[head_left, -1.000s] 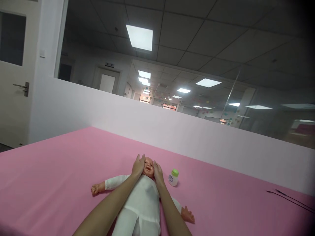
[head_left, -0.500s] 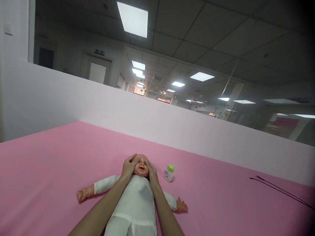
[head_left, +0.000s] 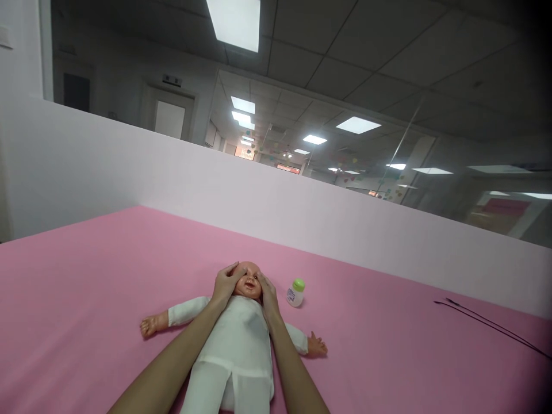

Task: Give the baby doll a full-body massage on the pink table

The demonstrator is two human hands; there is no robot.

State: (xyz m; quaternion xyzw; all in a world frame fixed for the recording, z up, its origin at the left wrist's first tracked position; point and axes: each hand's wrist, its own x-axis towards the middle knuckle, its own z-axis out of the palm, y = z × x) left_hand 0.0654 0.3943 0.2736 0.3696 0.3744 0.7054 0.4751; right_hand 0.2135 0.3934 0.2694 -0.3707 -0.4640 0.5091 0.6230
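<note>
A baby doll [head_left: 235, 336] in white clothes lies on its back, arms spread to both sides. My left hand [head_left: 226, 284] cups one side of its bare head, the thumb on the brow beside the eye. On the opposite side, my right hand [head_left: 268, 294] holds the head in the same way, thumb near the other eye. The doll's mouth and nose show between my hands, while the sides of its head are hidden by my palms. Just right of my right hand stands a small clear bottle [head_left: 295, 295] with a green cap and a printed label.
Pink cloth [head_left: 371, 339] covers the surface under the doll. Two thin dark cords or sticks [head_left: 495, 328] lie at the far right. A low white wall [head_left: 302, 213] runs along the back, with glass above it and a ceiling-lit room beyond.
The view has tipped slightly downward, so everything appears higher. Both hands stay on the doll's head; the right thumb has shifted a little outward from the eye.
</note>
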